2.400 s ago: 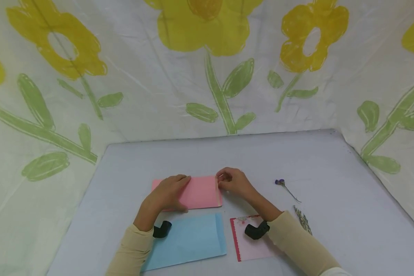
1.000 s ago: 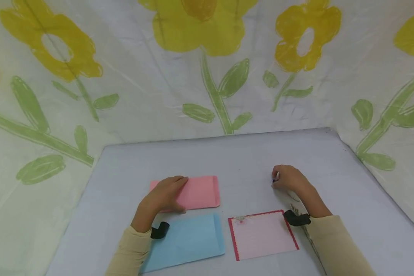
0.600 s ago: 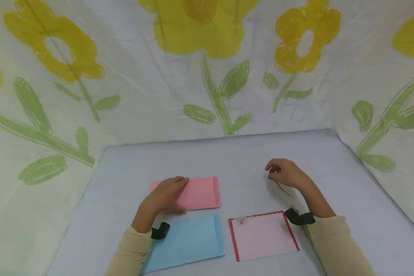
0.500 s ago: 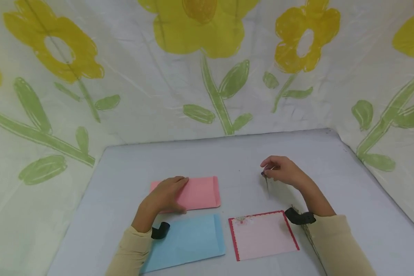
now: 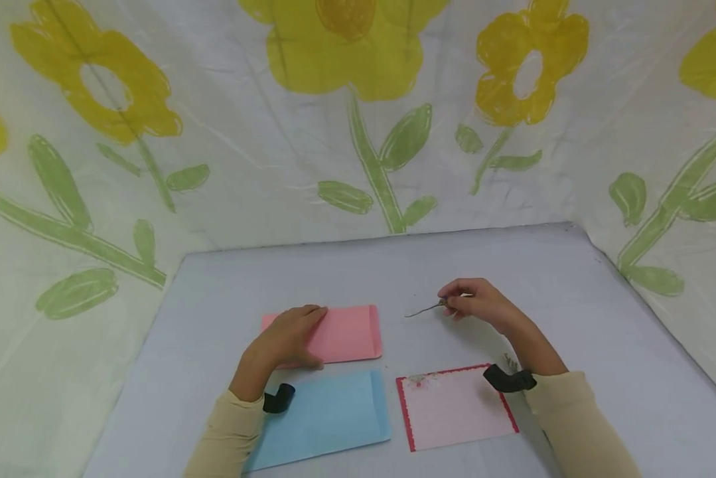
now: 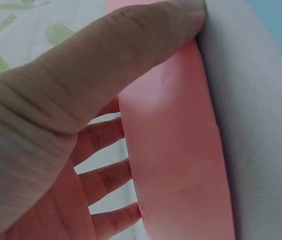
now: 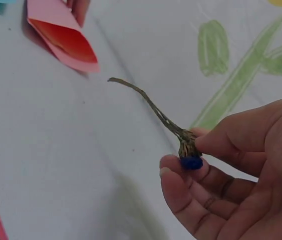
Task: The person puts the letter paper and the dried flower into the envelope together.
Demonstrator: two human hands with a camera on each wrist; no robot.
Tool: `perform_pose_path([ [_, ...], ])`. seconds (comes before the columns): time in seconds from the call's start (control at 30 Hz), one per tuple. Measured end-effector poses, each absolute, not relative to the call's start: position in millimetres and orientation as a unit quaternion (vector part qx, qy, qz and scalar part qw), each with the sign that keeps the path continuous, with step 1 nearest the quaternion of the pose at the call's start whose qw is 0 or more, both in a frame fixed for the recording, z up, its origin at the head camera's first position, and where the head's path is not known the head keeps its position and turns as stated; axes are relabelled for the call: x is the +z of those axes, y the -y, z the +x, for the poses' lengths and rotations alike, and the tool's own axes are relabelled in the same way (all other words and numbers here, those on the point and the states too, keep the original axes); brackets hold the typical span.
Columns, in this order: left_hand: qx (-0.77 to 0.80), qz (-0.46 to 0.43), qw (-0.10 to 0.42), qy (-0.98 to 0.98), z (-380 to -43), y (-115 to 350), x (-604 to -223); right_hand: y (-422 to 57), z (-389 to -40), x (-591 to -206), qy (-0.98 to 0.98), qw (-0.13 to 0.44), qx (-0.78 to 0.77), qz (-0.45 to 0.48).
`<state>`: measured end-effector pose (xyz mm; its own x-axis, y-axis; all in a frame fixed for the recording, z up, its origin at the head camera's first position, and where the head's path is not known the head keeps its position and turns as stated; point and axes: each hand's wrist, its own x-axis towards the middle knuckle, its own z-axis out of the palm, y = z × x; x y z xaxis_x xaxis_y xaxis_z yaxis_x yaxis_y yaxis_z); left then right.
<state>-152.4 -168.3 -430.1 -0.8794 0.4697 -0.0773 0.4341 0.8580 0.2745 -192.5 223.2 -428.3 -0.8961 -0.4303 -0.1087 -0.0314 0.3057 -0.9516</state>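
I'm standing by what looks like a small paper-craft corner, curtained off as a booth. White sheeting [image 5: 244, 159] wraps the back and both sides, creased here and there, painted with a big yellow flower [image 5: 346, 56] in the middle, others around it, and loose green stems and leaves. It butts up against a plain pale tabletop [image 5: 453, 255], and what lies on that gives the place its craft-table look: a pink envelope [image 5: 348, 332], a blue envelope [image 5: 328, 415], a red-bordered sheet of notepaper [image 5: 453, 411], a dried flower [image 7: 186, 147] and a dried sprig [image 5: 511, 362]. Whether a home, classroom or studio lies beyond the sheeting, I can't tell.
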Motion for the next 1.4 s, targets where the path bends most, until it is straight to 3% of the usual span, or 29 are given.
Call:
perform_pose_path([
  [0.83,0.122,0.245,0.07,-0.959,-154.1,168.8,-432.1,-181.3,-198.5,-447.7,-0.825,0.146,-0.52,-0.166],
  [1.4,0.124,0.25,0.065,-0.958,-153.2,168.1,-428.8,-151.5,-200.9,-452.5,-0.829,0.162,-0.507,-0.176],
])
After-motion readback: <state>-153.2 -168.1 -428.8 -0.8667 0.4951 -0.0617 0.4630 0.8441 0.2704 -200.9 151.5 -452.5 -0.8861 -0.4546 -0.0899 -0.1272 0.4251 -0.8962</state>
